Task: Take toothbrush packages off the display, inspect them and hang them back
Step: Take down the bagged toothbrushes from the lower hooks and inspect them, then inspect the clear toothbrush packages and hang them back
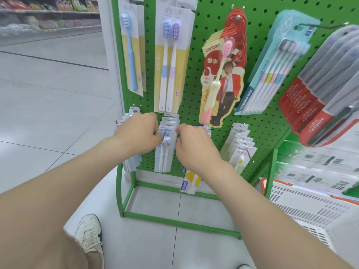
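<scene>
Two hands at a toothbrush pack point(164, 154) low on the green rack point(196, 113).
The pack hangs on the lower middle hook point(165, 131), at the front of a stack. The left hand point(138, 131) and right hand point(191, 141) each have their grip clamped on a top corner of it, fingers curled. More hanging stacks crowd both sides. Above hang a red pack point(223, 80) reading "canban", a many-brush pack point(272, 74) marked "YIDAO", and grey-and-red "Colgate" packs point(310, 113). A white basket point(291, 210) stands on the floor at the right; I cannot make out its contents.
</scene>
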